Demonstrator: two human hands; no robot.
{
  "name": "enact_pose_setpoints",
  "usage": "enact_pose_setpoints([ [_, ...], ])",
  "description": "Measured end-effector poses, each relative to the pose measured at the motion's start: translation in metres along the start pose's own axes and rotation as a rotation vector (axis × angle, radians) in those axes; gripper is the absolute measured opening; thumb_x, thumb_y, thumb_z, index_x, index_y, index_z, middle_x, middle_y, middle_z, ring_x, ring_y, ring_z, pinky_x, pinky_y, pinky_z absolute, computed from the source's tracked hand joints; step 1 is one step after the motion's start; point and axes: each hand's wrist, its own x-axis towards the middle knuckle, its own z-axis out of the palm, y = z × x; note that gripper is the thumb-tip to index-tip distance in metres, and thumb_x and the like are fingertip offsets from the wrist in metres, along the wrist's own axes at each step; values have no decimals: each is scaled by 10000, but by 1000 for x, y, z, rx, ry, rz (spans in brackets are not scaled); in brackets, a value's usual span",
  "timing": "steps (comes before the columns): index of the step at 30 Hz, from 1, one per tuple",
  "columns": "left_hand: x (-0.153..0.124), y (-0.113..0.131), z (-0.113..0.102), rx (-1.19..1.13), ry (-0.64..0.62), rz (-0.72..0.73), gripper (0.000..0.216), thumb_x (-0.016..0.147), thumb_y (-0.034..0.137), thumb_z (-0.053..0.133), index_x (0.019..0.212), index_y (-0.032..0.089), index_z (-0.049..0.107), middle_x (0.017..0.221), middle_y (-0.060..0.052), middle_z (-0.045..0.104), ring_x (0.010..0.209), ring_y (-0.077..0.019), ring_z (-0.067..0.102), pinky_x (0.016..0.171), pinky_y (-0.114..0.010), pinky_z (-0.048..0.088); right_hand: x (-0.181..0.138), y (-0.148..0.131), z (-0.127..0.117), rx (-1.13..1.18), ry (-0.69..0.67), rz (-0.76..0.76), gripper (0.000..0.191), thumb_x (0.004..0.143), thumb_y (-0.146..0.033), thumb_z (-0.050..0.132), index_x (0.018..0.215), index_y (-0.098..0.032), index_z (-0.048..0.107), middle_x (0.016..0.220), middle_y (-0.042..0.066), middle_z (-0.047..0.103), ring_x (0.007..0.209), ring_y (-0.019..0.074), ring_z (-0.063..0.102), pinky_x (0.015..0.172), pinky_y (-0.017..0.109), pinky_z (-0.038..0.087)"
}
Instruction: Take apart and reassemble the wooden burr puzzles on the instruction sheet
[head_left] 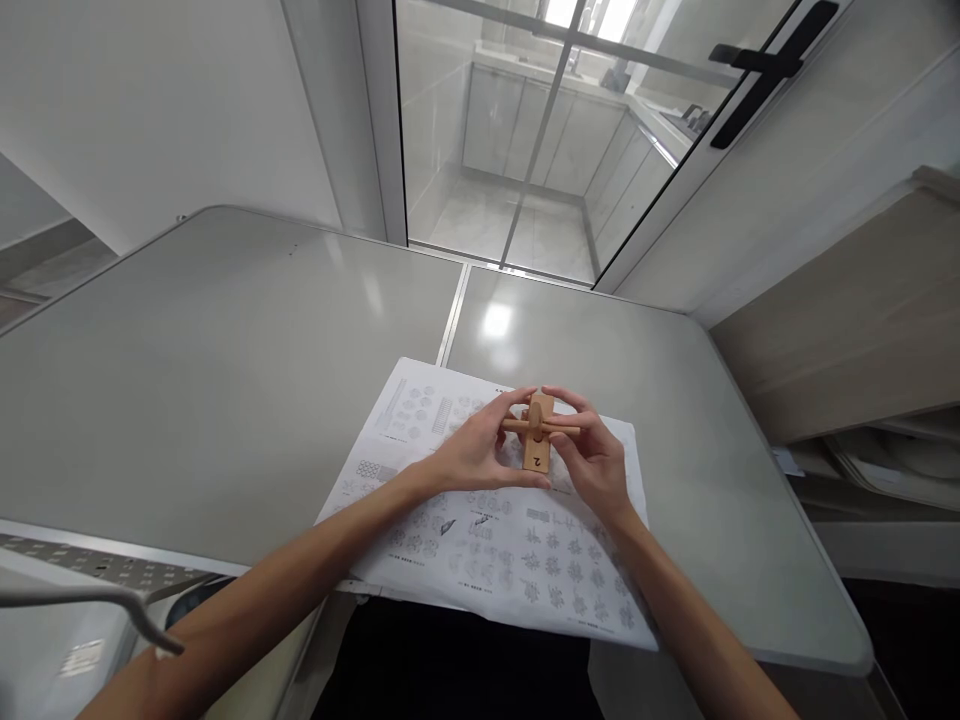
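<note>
A small wooden puzzle (538, 433) of crossed light-brown bars is held between both hands, just above a printed sheet of diagrams (495, 530). One bar carries a dark digit on its near face. My left hand (480, 455) grips the puzzle from the left, fingers curled round the thin cross bar. From the right, my right hand (592, 455) pinches the same piece with thumb and fingers. Both forearms reach in from the bottom of the view.
The sheet lies on a grey folding table (225, 380) with a seam down its middle. A glass sliding door (540, 140) stands behind the table. A wooden ledge (862, 300) runs along the right. Metal parts (97, 585) show at the lower left.
</note>
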Motion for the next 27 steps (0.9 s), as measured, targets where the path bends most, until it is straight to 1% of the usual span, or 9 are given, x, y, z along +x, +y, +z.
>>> enact_pose_setpoints([
  [2, 0, 2, -1, -10, 10, 18, 1069, 702, 477, 946, 1590, 306, 375, 1401, -154, 636, 993, -247, 718, 661, -301, 524, 1, 0, -1, 26, -12, -3, 125, 1025, -383, 677, 1059, -268, 711, 1412, 116, 640, 1235, 299, 712, 891, 486, 677],
  [4, 1, 3, -1, 6, 25, 36, 1006, 698, 483, 942, 1544, 294, 432, 1381, -138, 653, 974, -233, 713, 667, -300, 527, 1, 1, -1, 39, -12, -11, 108, 1018, -366, 691, 1062, -274, 728, 1391, 106, 640, 1208, 288, 722, 885, 481, 680],
  [7, 1, 4, -3, 45, 61, 51, 941, 676, 499, 944, 1468, 262, 494, 1298, -114, 694, 983, -234, 703, 700, -311, 540, 2, 0, 0, 10, 5, -17, 99, 1009, -344, 707, 1072, -275, 739, 1351, 106, 643, 1237, 285, 699, 904, 478, 671],
  [11, 1, 3, -4, 43, 146, 81, 941, 650, 494, 948, 1441, 263, 494, 1230, -97, 715, 999, -247, 703, 702, -320, 541, 3, -1, 1, -27, 34, -20, 93, 1022, -332, 686, 1080, -266, 716, 1275, 112, 668, 1299, 291, 652, 952, 488, 645],
  [15, 2, 4, -5, 56, 205, 105, 951, 622, 481, 967, 1419, 254, 500, 1146, -83, 734, 973, -247, 698, 665, -306, 534, 3, 0, 1, -78, 54, -33, 103, 1047, -313, 636, 1066, -263, 725, 1224, 104, 662, 1228, 271, 670, 907, 451, 651],
  [18, 3, 5, -6, 81, 201, 124, 937, 627, 481, 966, 1410, 247, 507, 1155, -89, 728, 961, -241, 691, 648, -299, 536, 2, 1, 1, -121, 78, -46, 97, 1042, -309, 639, 1052, -267, 726, 1189, 91, 650, 1129, 253, 691, 883, 439, 652],
  [20, 3, 5, -7, 101, 202, 133, 933, 633, 482, 963, 1411, 242, 508, 1177, -96, 723, 965, -241, 688, 646, -297, 538, 1, 2, 2, -150, 93, -58, 91, 1038, -300, 646, 1051, -271, 730, 1159, 83, 645, 1103, 249, 690, 880, 436, 649],
  [23, 2, 5, -8, 119, 204, 146, 930, 636, 475, 964, 1412, 237, 510, 1199, -100, 719, 963, -233, 685, 649, -294, 540, 1, 2, 2, -174, 96, -78, 90, 1035, -285, 648, 1056, -274, 735, 1130, 74, 643, 1082, 245, 688, 869, 435, 646],
  [27, 2, 4, -9, 109, 201, 128, 945, 633, 485, 966, 1424, 235, 513, 1245, -110, 706, 991, -238, 685, 657, -296, 545, 3, -1, -1, -185, 51, -85, 82, 1035, -285, 640, 1045, -272, 720, 1161, 85, 634, 1110, 255, 678, 857, 437, 644],
])
